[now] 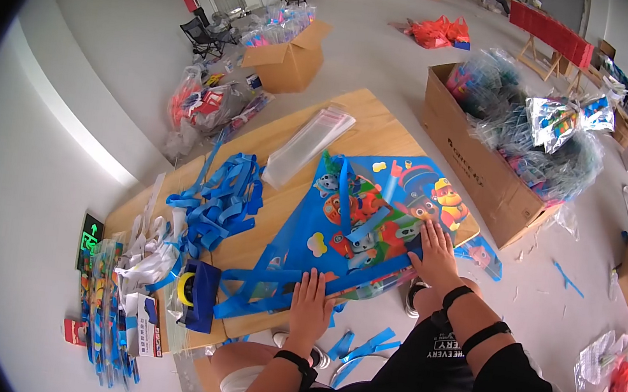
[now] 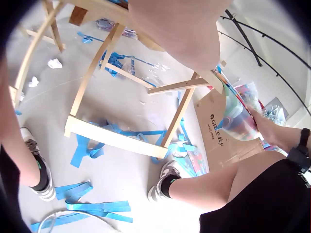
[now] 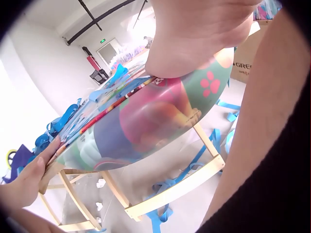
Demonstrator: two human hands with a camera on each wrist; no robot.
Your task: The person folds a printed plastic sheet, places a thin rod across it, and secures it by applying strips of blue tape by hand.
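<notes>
A blue kite (image 1: 373,227) printed with cartoon dogs lies across the near right of the wooden table (image 1: 251,133), its lower edge drooping over the side. My right hand (image 1: 436,258) rests on its right part with fingers spread. Near the lower left edge, my left hand (image 1: 309,309) lies with straight fingers over a blue strip (image 1: 265,276). In the right wrist view the overhanging film (image 3: 146,121) bulges below the table's edge, and the left hand (image 3: 31,182) touches the far end of that edge.
Left on the table are a heap of blue ribbon (image 1: 223,200), clear plastic sleeves (image 1: 308,144) and a blue tape dispenser (image 1: 200,296). A big carton (image 1: 470,141) of wrapped goods stands close on the right. Ribbon scraps (image 2: 92,204) litter the floor by my feet.
</notes>
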